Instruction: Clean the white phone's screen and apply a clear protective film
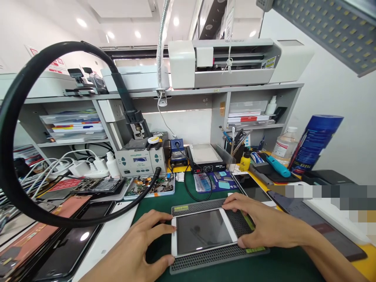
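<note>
A small white-framed tablet [204, 231] with a dark screen lies screen up on a black perforated mat [188, 264]. My left hand [147, 241] holds its left edge, fingertips along the upper part and thumb by the lower left corner. At the other end, my right hand [258, 221] grips the right edge, with fingers at the upper right corner and thumb at the lower right one. Both hands are curved around the ends, and the middle of the screen is uncovered.
A black hose [11, 164] loops in from the hot-air station [141, 160]. Behind the mat are a tray of small parts [149, 186] and a heating plate [205, 156]. Other devices lie on the left, including a black one [67, 239]; a white phone [254, 190] is at right.
</note>
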The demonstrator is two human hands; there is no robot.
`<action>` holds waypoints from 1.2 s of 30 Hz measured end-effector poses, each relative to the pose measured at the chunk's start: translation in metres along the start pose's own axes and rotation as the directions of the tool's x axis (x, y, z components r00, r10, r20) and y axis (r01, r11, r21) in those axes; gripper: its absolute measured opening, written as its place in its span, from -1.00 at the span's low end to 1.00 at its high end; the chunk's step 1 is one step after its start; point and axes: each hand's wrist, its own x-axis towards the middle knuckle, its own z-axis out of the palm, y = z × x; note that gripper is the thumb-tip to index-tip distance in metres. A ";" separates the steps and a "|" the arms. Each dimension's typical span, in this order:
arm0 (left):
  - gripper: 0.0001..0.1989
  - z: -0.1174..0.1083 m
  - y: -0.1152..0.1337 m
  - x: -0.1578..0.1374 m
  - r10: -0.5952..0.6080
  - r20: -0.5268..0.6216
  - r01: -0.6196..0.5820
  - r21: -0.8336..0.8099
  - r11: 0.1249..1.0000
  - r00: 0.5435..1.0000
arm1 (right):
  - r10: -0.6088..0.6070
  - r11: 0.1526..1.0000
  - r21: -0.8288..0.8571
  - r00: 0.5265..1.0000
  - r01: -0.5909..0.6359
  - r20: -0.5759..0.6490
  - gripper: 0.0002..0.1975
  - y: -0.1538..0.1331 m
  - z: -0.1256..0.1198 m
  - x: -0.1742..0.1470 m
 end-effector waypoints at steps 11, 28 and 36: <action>-0.54 -0.002 0.004 0.001 -0.032 0.032 0.032 0.005 0.999 0.999 | -0.013 1.000 -0.006 1.000 0.013 -0.021 -0.26 0.002 0.002 0.002; -0.53 -0.006 0.012 0.002 -0.091 0.038 0.091 -0.002 0.996 0.995 | 0.015 0.999 0.035 1.000 -0.014 -0.002 -0.18 0.004 0.004 0.005; -0.52 0.000 0.017 0.005 -0.040 -0.007 0.040 0.033 0.999 0.999 | -0.045 0.998 0.035 0.998 0.046 -0.033 -0.25 -0.002 0.004 0.004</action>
